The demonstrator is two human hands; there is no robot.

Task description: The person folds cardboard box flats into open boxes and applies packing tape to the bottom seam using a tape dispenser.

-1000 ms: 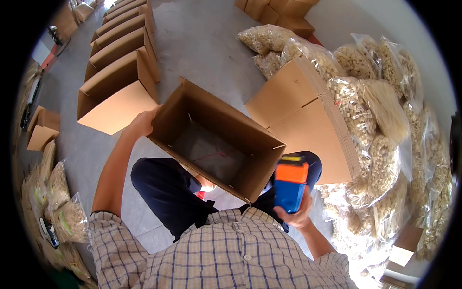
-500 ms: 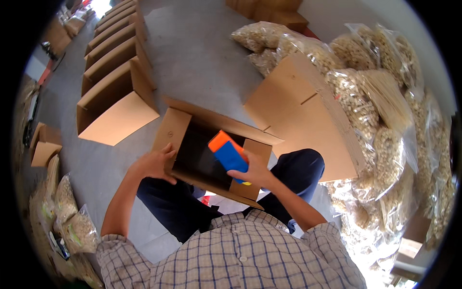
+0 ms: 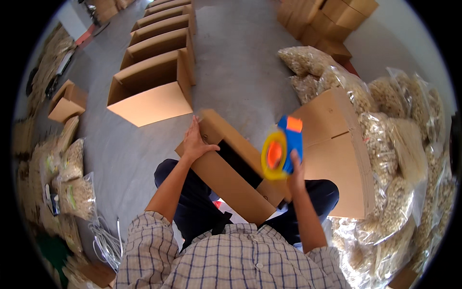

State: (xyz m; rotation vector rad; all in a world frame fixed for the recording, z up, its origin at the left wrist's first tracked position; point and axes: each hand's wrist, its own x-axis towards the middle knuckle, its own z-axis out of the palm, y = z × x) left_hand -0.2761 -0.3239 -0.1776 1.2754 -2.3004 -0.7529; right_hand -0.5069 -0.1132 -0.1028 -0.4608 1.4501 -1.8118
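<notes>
A brown cardboard box [image 3: 231, 185] rests tilted between my knees, its long flaps folded partly inward over a dark gap. My left hand [image 3: 195, 143] grips the box's far left end, thumb pressed on the short flap and fingers along the outside. Raised above the right end of the box is a tape dispenser [image 3: 292, 137], blue with orange parts and a yellow roll of tape. My right hand [image 3: 297, 174] is closed around its lower part. The dispenser is slightly blurred, and some of my right fingers are hidden behind it.
A row of open cardboard boxes [image 3: 151, 89] stretches away at the far left. Flattened cartons [image 3: 332, 164] lean to my right against clear bags of pale pieces [image 3: 385, 144]. More bags [image 3: 77, 192] and a coiled white cable [image 3: 107, 243] lie at left. Stacked boxes [image 3: 332, 21] stand at the back.
The box has turned clockwise and its long flaps have folded inward, narrowing the opening. My right hand has lifted the tape dispenser to the right and turned it. My left hand has moved to the far end.
</notes>
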